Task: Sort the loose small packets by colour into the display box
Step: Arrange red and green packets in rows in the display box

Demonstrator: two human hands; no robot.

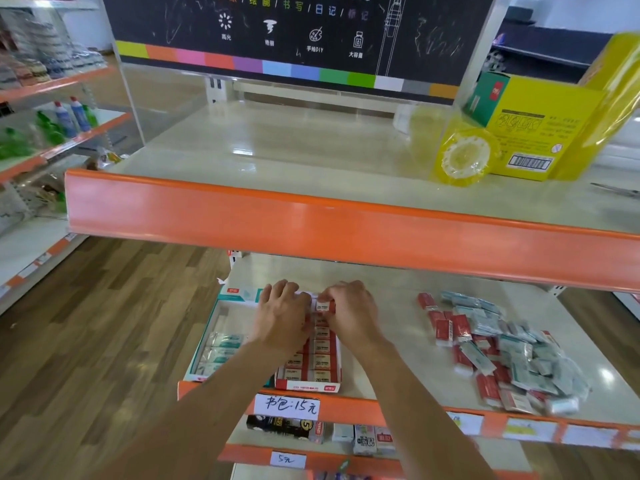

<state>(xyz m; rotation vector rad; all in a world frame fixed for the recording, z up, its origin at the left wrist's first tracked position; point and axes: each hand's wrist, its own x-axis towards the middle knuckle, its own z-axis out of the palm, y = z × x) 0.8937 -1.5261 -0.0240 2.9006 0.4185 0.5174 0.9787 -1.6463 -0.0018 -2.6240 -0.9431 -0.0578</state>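
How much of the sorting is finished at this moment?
Done: red packets fill one column of the display box; a few teal packets sit in another. In hand: right hand pinches a red packet, left hand beside it. Left: the mixed loose pile.

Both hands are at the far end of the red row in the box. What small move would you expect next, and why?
Probably press the red packet down into the far end of the red row, then let go. The right hand pinches it there, the left hand rests beside it, and the row behind already looks full. Many loose packets wait on the shelf to the right.
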